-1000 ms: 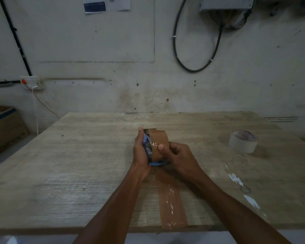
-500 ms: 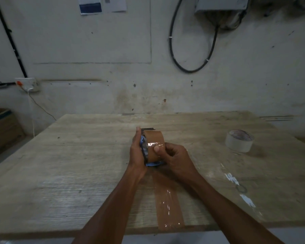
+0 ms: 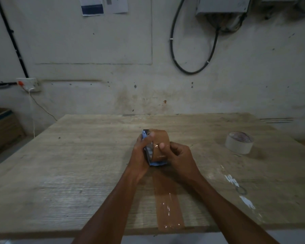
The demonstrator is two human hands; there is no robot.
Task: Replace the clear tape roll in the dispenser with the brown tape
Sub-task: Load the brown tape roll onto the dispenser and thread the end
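Both hands meet at mid-table in the head view. Left hand (image 3: 140, 152): fingers curled closed around the left flank of the blue dispenser (image 3: 149, 154), thumb laid over its top edge against the roll. Right hand (image 3: 179, 156): clenched around the dispenser's right side, thumb pressed flat on the outer curve of the brown tape (image 3: 159, 143). Brown tape roll: glossy, cylindrical, seated upright in the dispenser frame, with a glint on its front face. Dispenser: thin blue plastic, visible as an edge at upper left and a lip beneath the roll; whether the roll is fully seated cannot be determined.

Clear tape roll (image 3: 239, 144): pale, squat ring with a printed inner core, lying flat on the table's right side, well apart from both hands.

Brown tape strip (image 3: 167, 205): shiny, slightly wrinkled band stuck flat on the surface, running from below the hands to the near edge.

Table (image 3: 77, 164): rough, unfinished wood, visible grain, with white smears at right.
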